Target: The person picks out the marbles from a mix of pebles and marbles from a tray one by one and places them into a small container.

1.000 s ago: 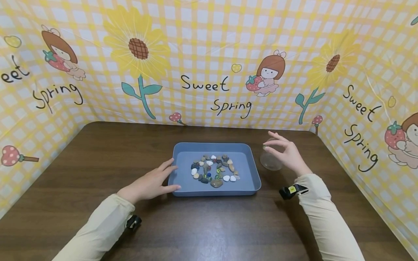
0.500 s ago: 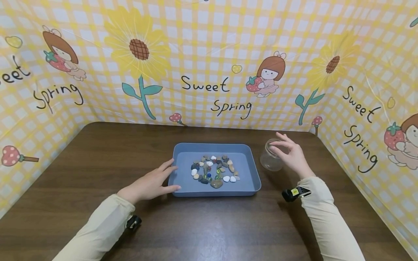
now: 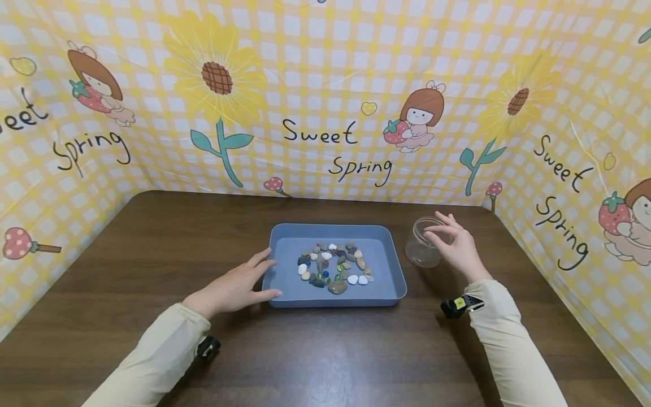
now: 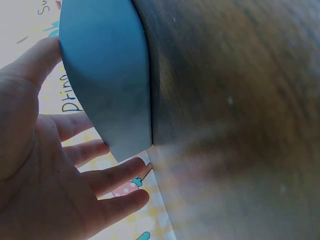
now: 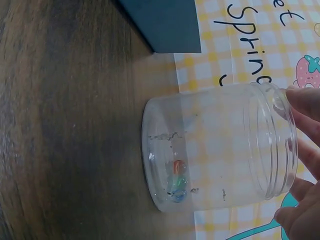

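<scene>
A blue-grey tray (image 3: 333,302) lies mid-table, with pebbles (image 3: 337,287) and a few glass marbles (image 3: 326,273) grouped in loops on its floor. My left hand (image 3: 231,285) rests at its left end, fingers spread and thumb at the front corner; in the left wrist view the fingers lie along the tray wall (image 4: 112,85). To the tray's right stands a clear lidless jar (image 3: 422,253). My right hand (image 3: 458,249) is at its mouth, thumb and forefinger close together; I cannot tell whether they pinch anything. Through the jar wall, coloured marbles (image 5: 178,181) show near its bottom.
The brown wooden table (image 3: 325,356) is bounded at the back and sides by a yellow checked cloth (image 3: 325,73) with printed flowers and lettering. Black wrist straps sit on both sleeves.
My right hand has shifted rightward and slightly toward me across the jar's mouth, uncovering more of the jar. The left hand and the tray have stayed put.
</scene>
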The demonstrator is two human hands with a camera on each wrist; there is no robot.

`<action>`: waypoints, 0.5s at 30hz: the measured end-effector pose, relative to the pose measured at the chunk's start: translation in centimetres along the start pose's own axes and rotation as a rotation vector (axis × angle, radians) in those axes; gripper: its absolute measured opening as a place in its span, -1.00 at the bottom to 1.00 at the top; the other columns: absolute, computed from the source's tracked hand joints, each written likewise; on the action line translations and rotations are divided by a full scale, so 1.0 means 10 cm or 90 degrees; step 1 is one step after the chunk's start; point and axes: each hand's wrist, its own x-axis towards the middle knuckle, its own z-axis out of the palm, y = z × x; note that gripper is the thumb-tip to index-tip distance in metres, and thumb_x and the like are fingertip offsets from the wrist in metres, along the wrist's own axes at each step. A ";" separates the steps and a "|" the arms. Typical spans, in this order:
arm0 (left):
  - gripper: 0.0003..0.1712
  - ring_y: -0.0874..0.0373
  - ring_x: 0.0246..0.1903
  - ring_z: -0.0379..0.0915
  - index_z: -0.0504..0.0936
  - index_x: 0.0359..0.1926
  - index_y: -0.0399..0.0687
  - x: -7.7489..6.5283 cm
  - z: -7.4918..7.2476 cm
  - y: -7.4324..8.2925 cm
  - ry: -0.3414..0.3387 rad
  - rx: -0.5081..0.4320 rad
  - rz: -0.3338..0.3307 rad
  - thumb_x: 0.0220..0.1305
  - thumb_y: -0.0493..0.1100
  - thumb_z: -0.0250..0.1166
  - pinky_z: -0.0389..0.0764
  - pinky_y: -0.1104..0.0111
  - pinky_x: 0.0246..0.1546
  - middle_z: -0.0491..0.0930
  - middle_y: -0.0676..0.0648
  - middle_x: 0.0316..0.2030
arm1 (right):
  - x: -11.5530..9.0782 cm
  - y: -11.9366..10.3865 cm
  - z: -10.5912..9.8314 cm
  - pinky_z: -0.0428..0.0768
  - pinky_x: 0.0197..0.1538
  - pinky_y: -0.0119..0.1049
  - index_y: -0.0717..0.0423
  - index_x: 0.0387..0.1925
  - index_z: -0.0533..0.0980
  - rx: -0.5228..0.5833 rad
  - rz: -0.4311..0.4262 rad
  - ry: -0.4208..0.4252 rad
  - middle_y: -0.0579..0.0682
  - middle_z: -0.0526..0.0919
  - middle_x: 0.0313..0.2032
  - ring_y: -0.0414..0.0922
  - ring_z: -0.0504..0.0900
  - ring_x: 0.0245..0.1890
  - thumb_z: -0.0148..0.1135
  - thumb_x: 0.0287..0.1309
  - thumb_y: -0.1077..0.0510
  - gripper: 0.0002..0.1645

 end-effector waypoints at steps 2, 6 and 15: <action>-0.13 -0.25 0.34 0.11 0.21 0.36 -0.18 0.00 0.00 0.00 0.001 -0.001 0.003 0.21 0.28 0.13 0.29 -0.12 0.23 -0.06 -0.27 0.44 | -0.01 0.00 0.00 -0.01 0.39 0.23 0.35 -0.21 0.61 -0.003 0.004 -0.002 0.30 0.32 0.28 0.30 0.00 0.41 0.25 0.15 0.16 -0.70; -0.13 -0.25 0.34 0.12 0.21 0.35 -0.20 -0.01 0.00 0.00 0.003 -0.002 0.009 0.22 0.28 0.13 0.30 -0.12 0.23 -0.06 -0.27 0.44 | -0.02 -0.01 0.00 -0.03 0.39 0.24 0.37 -0.21 0.61 -0.007 0.015 -0.012 0.30 0.31 0.28 0.30 -0.01 0.41 0.23 0.16 0.15 -0.69; -0.13 -0.25 0.34 0.12 0.21 0.35 -0.20 -0.03 -0.02 0.02 0.003 -0.004 0.005 0.21 0.27 0.14 0.30 -0.12 0.22 -0.06 -0.28 0.44 | -0.03 0.00 0.00 -0.01 0.39 0.23 0.42 -0.22 0.60 -0.007 0.034 -0.029 0.30 0.30 0.29 0.28 -0.02 0.42 0.20 0.19 0.15 -0.67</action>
